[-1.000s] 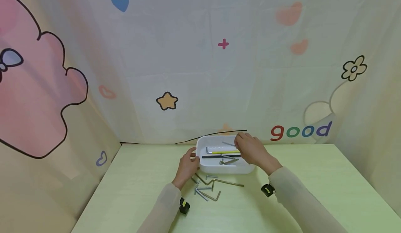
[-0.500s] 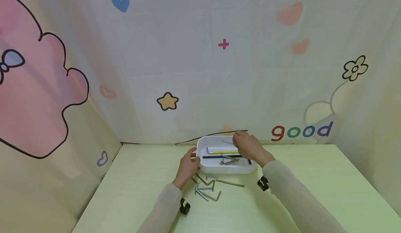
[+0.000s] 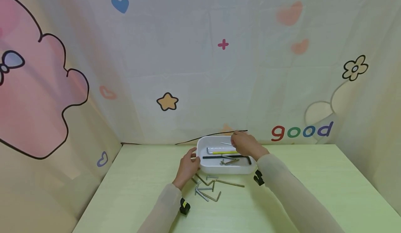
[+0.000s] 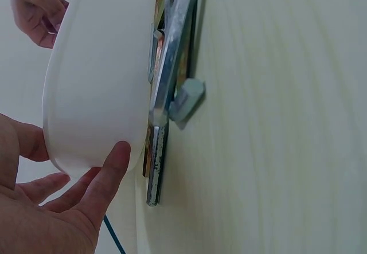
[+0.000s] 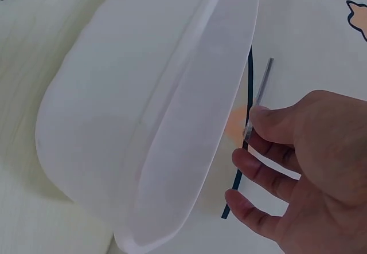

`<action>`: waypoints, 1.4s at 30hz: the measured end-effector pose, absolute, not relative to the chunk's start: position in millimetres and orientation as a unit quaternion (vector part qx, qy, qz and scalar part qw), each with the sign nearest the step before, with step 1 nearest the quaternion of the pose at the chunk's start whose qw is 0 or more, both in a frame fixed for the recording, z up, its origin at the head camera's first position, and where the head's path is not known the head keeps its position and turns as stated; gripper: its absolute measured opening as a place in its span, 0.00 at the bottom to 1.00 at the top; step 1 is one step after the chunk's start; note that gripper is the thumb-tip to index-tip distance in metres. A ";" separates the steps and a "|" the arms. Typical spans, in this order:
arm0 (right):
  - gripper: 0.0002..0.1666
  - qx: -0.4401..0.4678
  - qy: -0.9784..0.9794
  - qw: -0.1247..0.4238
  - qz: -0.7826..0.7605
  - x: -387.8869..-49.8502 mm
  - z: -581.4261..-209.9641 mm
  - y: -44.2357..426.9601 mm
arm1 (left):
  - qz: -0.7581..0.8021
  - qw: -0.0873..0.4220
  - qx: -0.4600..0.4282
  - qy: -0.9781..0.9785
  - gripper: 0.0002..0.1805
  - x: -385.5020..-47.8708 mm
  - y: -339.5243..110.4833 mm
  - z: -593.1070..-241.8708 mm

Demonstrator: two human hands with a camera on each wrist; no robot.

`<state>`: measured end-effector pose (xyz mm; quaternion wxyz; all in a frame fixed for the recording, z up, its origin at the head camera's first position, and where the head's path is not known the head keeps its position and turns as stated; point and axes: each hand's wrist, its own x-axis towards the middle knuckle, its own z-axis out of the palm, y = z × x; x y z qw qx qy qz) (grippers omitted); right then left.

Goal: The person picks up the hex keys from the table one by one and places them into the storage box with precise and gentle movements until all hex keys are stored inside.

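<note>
A white tray (image 3: 227,170) stands near the back of the table, holding a yellow-sleeved hex key (image 3: 222,152), a black hex key (image 3: 213,157) and small metal keys (image 3: 230,162). My left hand (image 3: 187,167) holds the tray's left end, thumb at the rim and fingers along the wall, as the left wrist view shows with the hand (image 4: 69,208). Over the tray's back right part, my right hand (image 3: 247,145) pinches a thin silver key (image 3: 226,143). In the right wrist view, the thumb and index finger of the hand (image 5: 315,156) grip that key (image 5: 265,82).
Several loose L-shaped keys (image 3: 230,183) lie on the table (image 3: 141,177) just in front of the tray, close to my left wrist. A printed cloth (image 3: 194,69) hangs right behind the tray.
My right hand has moved slightly left over the tray with the silver key pinched, uncovering the black key's bent end. My left hand has stayed at the tray's end.
</note>
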<state>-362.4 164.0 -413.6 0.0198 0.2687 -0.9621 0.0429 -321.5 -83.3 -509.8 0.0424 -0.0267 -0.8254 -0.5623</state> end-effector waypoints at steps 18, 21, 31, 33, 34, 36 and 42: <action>0.12 0.245 -0.969 -0.013 0.041 -360.8 -419.0 156.2 | -0.569 0.034 -0.019 -0.821 0.27 -323.8 -81.9 -510.0; 0.13 0.241 -0.969 0.002 0.046 -357.5 -420.2 158.6 | -0.569 0.036 -0.020 -0.821 0.27 -322.7 -81.7 -509.2; 0.19 0.246 -0.966 0.057 0.056 -340.1 -425.2 171.6 | -0.568 0.036 -0.020 -0.822 0.27 -322.0 -82.3 -509.3; 0.18 0.248 -0.964 0.073 0.063 -335.9 -425.7 175.5 | -0.568 0.036 -0.021 -0.822 0.27 -321.9 -82.6 -509.7; 0.18 0.248 -0.963 0.081 0.068 -333.9 -425.9 177.4 | -0.569 0.036 -0.021 -0.822 0.27 -321.6 -82.7 -509.7; 0.18 0.248 -0.961 0.094 0.078 -329.6 -426.0 181.4 | -0.569 0.036 -0.022 -0.821 0.27 -321.2 -82.8 -509.7; 0.19 0.242 -0.959 0.116 0.095 -319.9 -427.2 191.8 | -0.570 0.037 -0.023 -0.820 0.27 -321.4 -82.8 -510.1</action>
